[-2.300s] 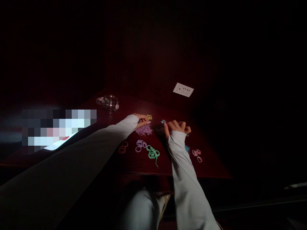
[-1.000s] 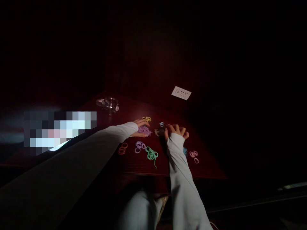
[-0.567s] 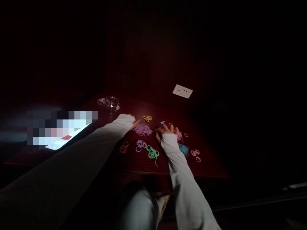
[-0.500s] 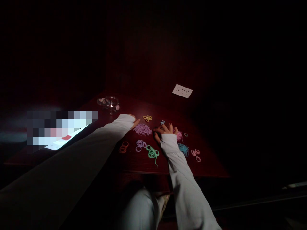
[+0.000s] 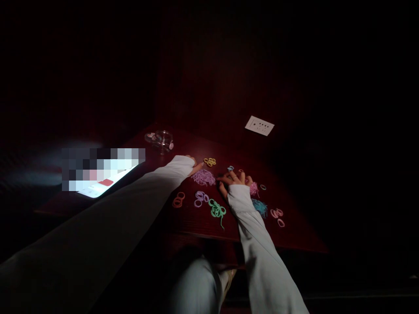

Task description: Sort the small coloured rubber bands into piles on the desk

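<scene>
My left hand [image 5: 195,165] rests on the dark red table beside a pile of purple strands [image 5: 203,177], its thumb stretched out; the sleeve hides part of it. Just beyond lie several yellow hair ties [image 5: 210,162]. My right hand [image 5: 236,179] is palm down with fingers spread, between the purple pile and a pink pile [image 5: 254,189]. Blue rings [image 5: 231,168] lie past its fingertips. Nearer me are lilac hair ties [image 5: 200,198], green ones [image 5: 217,209] with a loose tail, orange rings [image 5: 178,199], a teal pile [image 5: 260,208] and pink rings [image 5: 277,215].
A clear glass jar [image 5: 164,140] stands at the table's back left, its lid apparently beside it. A phone or tablet with a lit screen [image 5: 98,190] is at the left. A white socket plate [image 5: 259,125] is on the wall behind. The surroundings are very dark.
The camera has turned slightly left, so everything sits further right in the picture. Both hands keep about the same place among the piles and rings.
</scene>
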